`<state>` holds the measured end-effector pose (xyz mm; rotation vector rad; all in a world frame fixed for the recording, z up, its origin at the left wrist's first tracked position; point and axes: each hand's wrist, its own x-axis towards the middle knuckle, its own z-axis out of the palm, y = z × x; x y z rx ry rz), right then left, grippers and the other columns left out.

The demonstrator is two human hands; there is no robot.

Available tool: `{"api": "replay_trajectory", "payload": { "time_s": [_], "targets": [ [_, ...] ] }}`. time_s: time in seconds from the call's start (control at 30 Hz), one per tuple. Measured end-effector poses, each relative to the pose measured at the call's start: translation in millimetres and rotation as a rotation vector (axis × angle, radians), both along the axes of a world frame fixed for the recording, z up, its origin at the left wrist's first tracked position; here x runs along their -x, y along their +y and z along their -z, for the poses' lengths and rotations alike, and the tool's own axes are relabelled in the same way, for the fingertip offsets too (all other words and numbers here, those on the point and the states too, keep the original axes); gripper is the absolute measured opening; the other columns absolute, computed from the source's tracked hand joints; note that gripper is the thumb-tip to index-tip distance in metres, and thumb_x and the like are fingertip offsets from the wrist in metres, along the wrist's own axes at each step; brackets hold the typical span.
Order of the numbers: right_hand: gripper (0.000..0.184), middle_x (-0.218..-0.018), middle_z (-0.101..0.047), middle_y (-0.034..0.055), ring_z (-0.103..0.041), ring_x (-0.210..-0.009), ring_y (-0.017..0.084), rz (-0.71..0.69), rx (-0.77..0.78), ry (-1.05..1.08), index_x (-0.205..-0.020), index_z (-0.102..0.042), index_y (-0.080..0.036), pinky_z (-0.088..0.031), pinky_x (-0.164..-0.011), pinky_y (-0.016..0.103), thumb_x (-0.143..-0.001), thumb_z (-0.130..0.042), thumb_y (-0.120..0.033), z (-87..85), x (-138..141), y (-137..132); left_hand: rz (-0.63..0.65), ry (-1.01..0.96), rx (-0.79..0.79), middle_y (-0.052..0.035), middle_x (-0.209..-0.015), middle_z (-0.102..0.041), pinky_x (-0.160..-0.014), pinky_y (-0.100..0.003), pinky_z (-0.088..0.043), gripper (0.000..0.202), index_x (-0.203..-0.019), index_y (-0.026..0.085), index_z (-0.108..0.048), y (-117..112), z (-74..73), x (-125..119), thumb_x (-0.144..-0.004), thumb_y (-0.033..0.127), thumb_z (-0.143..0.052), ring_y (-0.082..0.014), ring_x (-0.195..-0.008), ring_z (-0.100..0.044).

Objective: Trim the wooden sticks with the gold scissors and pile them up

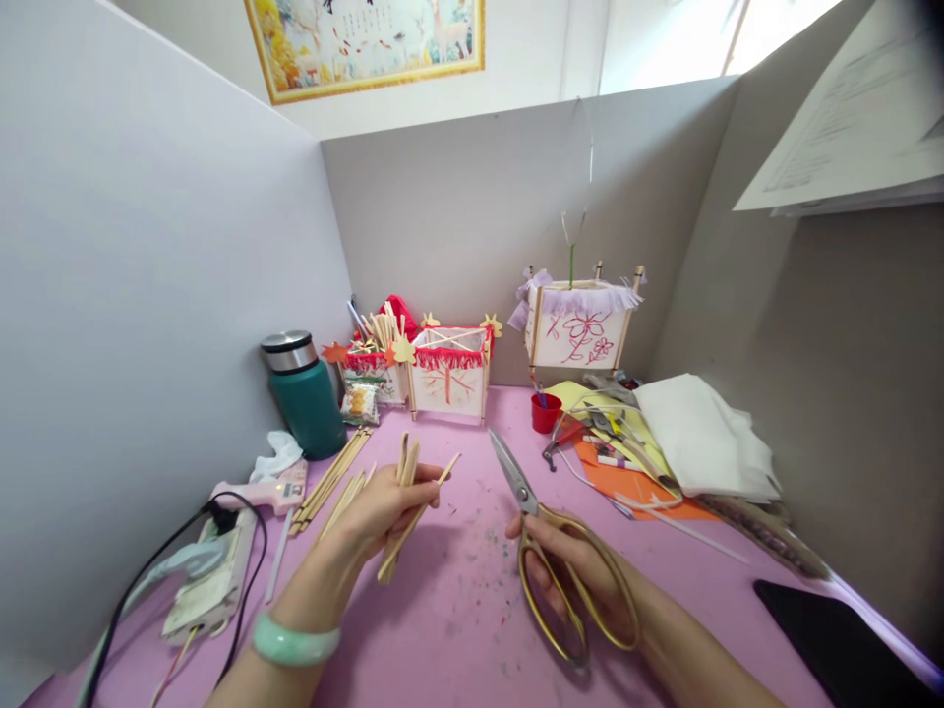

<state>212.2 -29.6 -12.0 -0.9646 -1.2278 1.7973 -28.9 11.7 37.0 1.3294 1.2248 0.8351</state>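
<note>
A: Biggest first?
B: Pink table point(442, 629), grey partitions point(508, 226) at left, back and right.

A: What's at the back?
B: Two paper lanterns: a lilac-trimmed one point(579, 329) and a red-fringed one point(449, 372), with a third partly hidden behind the fringed one's left side, hard to make out. Teal flask point(304, 411) to their left.

A: Sides?
B: Right: white sheets point(704, 438), maybe cloth, on orange paper point(626, 489). Left: power strip point(210, 580), glue gun point(269, 489).

A: Hands?
B: Left hand point(390, 506) is over the table, fingers curled and pressed together around a bunch of sticks point(404, 506), held upright and slanting. Right hand point(575, 575) holds gold-handled scissors point(550, 551), blades up and closed, fingers curled under the handles. Can't tell which fingers go through the loops.

A: Small stuff?
B: Loose sticks point(331, 482) lie on the table just beyond the left hand. Red cup point(546, 413) behind the scissors. Green bangle point(295, 639) on the left wrist.
</note>
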Motion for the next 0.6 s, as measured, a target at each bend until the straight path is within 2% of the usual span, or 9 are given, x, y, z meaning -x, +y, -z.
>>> {"api": "replay_trajectory", "payload": {
  "time_s": [0.07,0.17,0.27,0.33,0.43,0.6],
  "targets": [
    [0.039,-0.048,-0.047,-0.0085,-0.039,-0.032,0.007,0.028,-0.08,-0.102,-0.098,-0.052,-0.018,-0.029,-0.032,0.017,-0.083,-0.052,-0.055,-2.9,-0.2,-0.4,0.006,-0.171,0.045,0.005,-0.06,-0.052,-0.037,-0.02,-0.012,0.039,-0.098,0.013,-0.062,-0.1,5.1,-10.1,-0.065,0.032,-0.071,-0.0016,-0.036,-0.022],
    [0.04,-0.047,-0.043,-0.0095,-0.035,-0.033,0.006,0.117,-0.253,-0.366,-0.098,-0.055,-0.019,-0.028,-0.034,0.018,-0.082,-0.051,-0.055,-5.2,-2.6,2.2,-0.038,-0.293,0.076,0.0057,-0.059,-0.051,-0.037,-0.02,-0.012,0.041,-0.1,0.014,-0.063,-0.1,15.5,-20.5,-0.064,0.03,-0.073,-0.0012,-0.037,-0.022],
    [0.035,-0.055,-0.047,-0.0066,-0.043,-0.045,0.008,0.296,-0.477,-0.673,-0.095,-0.059,-0.019,-0.034,-0.045,0.02,-0.079,-0.056,-0.05,-4.2,-5.9,7.5,-0.049,-0.331,0.125,0.0069,-0.056,-0.047,-0.038,-0.019,-0.015,0.044,-0.106,0.016,-0.063,-0.8,26.2,-23.4,-0.065,0.03,-0.072,-0.0019,-0.038,-0.025],
    [0.032,-0.059,-0.051,-0.0047,-0.048,-0.054,0.011,0.362,-0.59,-0.812,-0.093,-0.061,-0.02,-0.036,-0.052,0.022,-0.077,-0.059,-0.048,-2.6,-7.1,10.4,-0.039,-0.355,0.139,0.0067,-0.057,-0.045,-0.04,-0.018,-0.019,0.047,-0.11,0.017,-0.063,-1.7,31.4,-22.9,-0.065,0.028,-0.073,-0.0027,-0.041,-0.03],
    [0.031,-0.063,-0.055,-0.0037,-0.05,-0.057,0.013,0.369,-0.649,-0.927,-0.096,-0.061,-0.021,-0.038,-0.056,0.024,-0.077,-0.059,-0.046,-0.3,-6.7,10.7,-0.057,-0.385,0.145,0.0061,-0.059,-0.045,-0.042,-0.017,-0.024,0.049,-0.112,0.018,-0.062,-3.6,34.0,-22.1,-0.065,0.025,-0.072,-0.0036,-0.045,-0.034],
    [0.03,-0.076,-0.061,-0.0009,-0.056,-0.064,0.016,0.39,-0.822,-1.144,-0.105,-0.058,-0.027,-0.04,-0.061,0.027,-0.081,-0.055,-0.045,5.1,-3.3,5.6,-0.083,-0.411,0.19,0.0078,-0.056,-0.041,-0.041,-0.018,-0.021,0.051,-0.117,0.02,-0.059,-7.8,29.8,-24.5,-0.067,0.021,-0.069,-0.0035,-0.041,-0.027]
  ]
}}
